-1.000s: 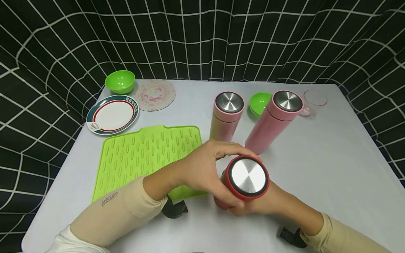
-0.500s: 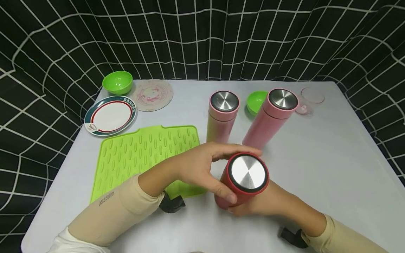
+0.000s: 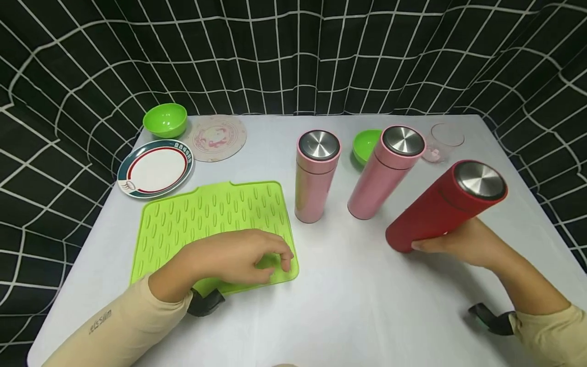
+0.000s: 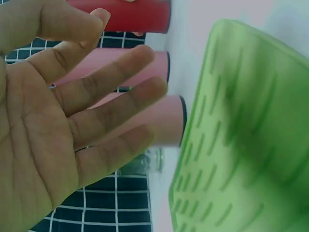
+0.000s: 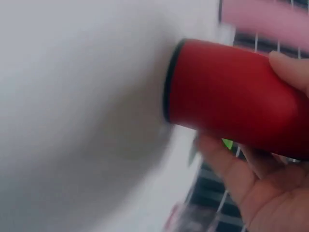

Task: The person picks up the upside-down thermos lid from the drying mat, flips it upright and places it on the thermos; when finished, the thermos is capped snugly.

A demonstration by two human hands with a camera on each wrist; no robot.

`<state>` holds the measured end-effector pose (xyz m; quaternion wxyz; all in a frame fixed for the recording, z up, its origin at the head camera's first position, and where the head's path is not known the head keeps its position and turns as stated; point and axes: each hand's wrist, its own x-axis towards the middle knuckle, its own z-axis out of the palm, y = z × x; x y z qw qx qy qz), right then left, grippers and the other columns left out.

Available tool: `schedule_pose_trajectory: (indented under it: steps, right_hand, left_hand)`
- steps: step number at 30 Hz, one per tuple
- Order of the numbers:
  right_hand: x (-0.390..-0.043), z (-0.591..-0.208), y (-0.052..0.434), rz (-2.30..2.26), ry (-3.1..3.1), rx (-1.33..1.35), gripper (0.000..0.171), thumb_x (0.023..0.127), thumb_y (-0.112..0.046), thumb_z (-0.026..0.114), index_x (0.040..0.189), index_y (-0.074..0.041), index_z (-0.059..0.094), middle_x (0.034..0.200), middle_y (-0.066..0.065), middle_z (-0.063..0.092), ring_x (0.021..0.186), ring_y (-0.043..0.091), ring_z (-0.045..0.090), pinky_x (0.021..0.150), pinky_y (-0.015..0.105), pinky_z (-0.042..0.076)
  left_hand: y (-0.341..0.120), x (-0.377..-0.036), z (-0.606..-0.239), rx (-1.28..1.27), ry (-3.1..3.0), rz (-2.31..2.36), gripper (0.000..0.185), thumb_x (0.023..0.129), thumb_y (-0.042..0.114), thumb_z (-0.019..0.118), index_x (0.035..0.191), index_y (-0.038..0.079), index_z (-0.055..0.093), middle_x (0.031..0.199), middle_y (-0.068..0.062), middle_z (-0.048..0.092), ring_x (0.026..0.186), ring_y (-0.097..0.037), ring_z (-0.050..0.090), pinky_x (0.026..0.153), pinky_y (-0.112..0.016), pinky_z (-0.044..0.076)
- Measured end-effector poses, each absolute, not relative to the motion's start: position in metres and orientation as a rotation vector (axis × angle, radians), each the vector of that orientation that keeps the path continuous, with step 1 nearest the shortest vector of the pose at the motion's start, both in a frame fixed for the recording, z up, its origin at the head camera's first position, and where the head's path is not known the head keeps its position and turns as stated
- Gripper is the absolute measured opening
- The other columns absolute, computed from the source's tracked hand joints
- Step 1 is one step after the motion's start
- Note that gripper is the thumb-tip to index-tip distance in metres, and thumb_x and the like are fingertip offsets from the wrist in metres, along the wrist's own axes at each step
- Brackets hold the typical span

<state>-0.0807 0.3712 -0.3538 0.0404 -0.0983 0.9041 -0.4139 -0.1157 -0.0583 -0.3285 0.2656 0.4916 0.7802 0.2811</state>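
Note:
My right hand (image 3: 454, 243) grips a red flask (image 3: 445, 204) with a steel lid, tilted, at the right of the table; the right wrist view shows the red flask (image 5: 236, 96) with its base just above the white tabletop and my fingers (image 5: 289, 65) round it. My left hand (image 3: 243, 261) hovers over the near right corner of the green ribbed mat (image 3: 206, 219), fingers relaxed and holding nothing; the left wrist view shows the open palm (image 4: 63, 121) beside the mat (image 4: 241, 135). Two pink flasks (image 3: 316, 173) (image 3: 390, 168) stand upright mid-table.
A green bowl (image 3: 165, 120), a rimmed plate (image 3: 155, 168) and a round pink coaster (image 3: 215, 136) lie at the back left. Another green bowl (image 3: 364, 145) and a clear cup (image 3: 442, 140) sit behind the pink flasks. Checked black cloth surrounds the white table (image 3: 348, 285).
My left hand let go of the red flask and moved left over the mat. My right hand carried the flask from the table's middle to the right, tilting it.

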Motion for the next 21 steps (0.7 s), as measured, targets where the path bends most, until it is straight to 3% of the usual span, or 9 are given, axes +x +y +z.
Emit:
schedule_pose_trajectory:
  steps: [6,11,21]
  right_hand:
    - [-0.102,-0.352,0.415,-1.210,2.796,-0.011,0.068,0.080,-0.013,0.082,0.135,-0.015,0.042,0.119,-0.001,0.051,0.103,0.012,0.050,0.069,0.023,0.052]
    - [-0.107,-0.357,0.429,-1.265,2.797,-0.008,0.070,0.078,-0.004,0.081,0.135,-0.015,0.042,0.119,-0.002,0.049,0.104,0.013,0.049,0.069,0.021,0.052]
    - [-0.108,-0.362,0.431,-1.230,2.797,0.023,0.070,0.080,-0.004,0.079,0.138,-0.010,0.040,0.119,-0.005,0.048,0.104,0.009,0.047,0.070,0.018,0.050]
  left_hand:
    - [-0.067,-0.116,-0.333,1.243,2.141,0.708,0.028,0.086,0.003,0.055,0.111,0.015,0.063,0.106,0.007,0.062,0.094,-0.014,0.057,0.087,-0.027,0.046]
    - [-0.069,-0.115,-0.334,1.163,2.173,0.656,0.032,0.090,0.014,0.060,0.122,0.015,0.060,0.116,0.007,0.061,0.101,-0.013,0.057,0.093,-0.031,0.045]
    - [-0.068,-0.112,-0.343,1.111,2.163,0.598,0.035,0.091,0.024,0.065,0.125,0.014,0.060,0.122,0.006,0.061,0.115,-0.010,0.054,0.101,-0.033,0.042]
